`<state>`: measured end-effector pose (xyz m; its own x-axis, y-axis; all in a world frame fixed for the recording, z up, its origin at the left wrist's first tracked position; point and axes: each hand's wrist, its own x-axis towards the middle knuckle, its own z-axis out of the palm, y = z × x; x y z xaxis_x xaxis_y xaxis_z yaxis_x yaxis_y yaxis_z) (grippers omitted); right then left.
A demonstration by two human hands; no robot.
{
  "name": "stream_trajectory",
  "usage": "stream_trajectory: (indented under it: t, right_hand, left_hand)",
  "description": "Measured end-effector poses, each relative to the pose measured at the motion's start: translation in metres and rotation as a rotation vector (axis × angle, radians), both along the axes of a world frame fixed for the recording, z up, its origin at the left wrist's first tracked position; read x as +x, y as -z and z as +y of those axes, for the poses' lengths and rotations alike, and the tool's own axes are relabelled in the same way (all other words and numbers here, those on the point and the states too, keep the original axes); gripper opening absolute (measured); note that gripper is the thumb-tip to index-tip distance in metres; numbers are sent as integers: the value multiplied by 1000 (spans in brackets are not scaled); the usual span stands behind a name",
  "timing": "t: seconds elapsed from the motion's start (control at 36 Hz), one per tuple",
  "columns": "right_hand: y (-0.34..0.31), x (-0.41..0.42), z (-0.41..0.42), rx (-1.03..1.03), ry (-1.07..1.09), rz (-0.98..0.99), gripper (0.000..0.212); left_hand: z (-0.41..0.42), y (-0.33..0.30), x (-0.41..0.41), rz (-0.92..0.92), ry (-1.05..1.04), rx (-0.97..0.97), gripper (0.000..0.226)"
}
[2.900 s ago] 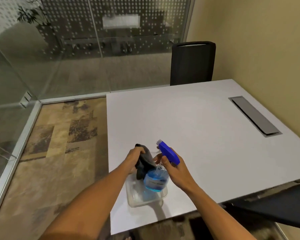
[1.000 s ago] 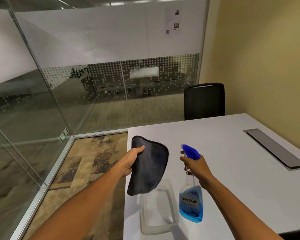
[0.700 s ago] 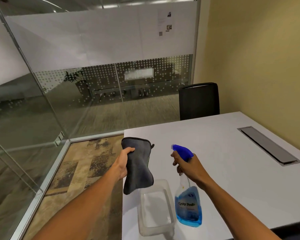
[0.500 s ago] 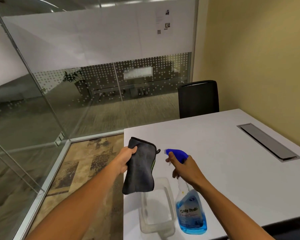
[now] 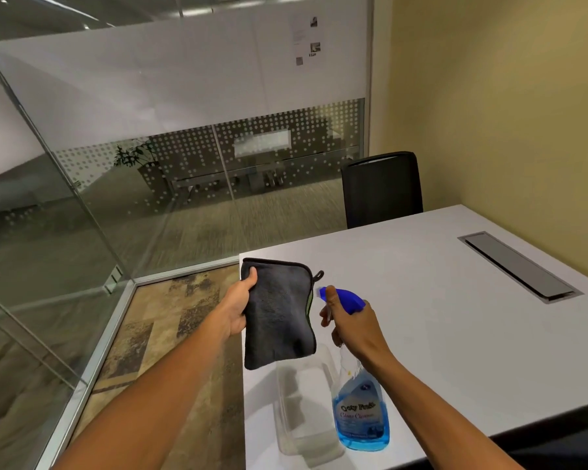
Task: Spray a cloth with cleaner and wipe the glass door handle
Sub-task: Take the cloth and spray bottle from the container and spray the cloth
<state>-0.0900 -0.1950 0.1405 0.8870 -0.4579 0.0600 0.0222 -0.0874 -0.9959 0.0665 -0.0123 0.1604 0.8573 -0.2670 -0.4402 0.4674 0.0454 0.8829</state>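
From my head camera, I see my left hand closed on the left edge of the dark cloth. My thumb is on the front, my fingers are behind it. The cloth hangs down flat in the air, over the near left corner of the white bench.

My right hand is wrapped around the neck of the spray bottle. My thumb lies by the blue spray top, and my fingers curl at the front where the trigger is. The tip points at the cloth and sits just beside it. The bottle holds blue cleaner and hangs above the bench, next to a clear tub that rests on it.

I think I am right at the spraying part. I cannot see any mist or wet spot, so I cannot tell if the cloth is wet yet.

The wiping is not done. I see glass walls to my left, but I cannot pick out the door handle here. I think I must go find it.
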Motion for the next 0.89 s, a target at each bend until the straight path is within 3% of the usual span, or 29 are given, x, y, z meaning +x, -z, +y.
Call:
stream_trajectory:
  t: [0.33,0.75,0.89]
  right_hand:
    - [-10,6,-5,-2,87,3,74]
    - [-5,2,-21,-63,168,57,75]
    - [-2,-1,-30,1,184,77,78]
  left_hand:
    - [-1,-7,10,20,18,-162,51]
    - [5,-7,20,29,22,-203,53]
    - [7,-3,22,32,38,-213,53]
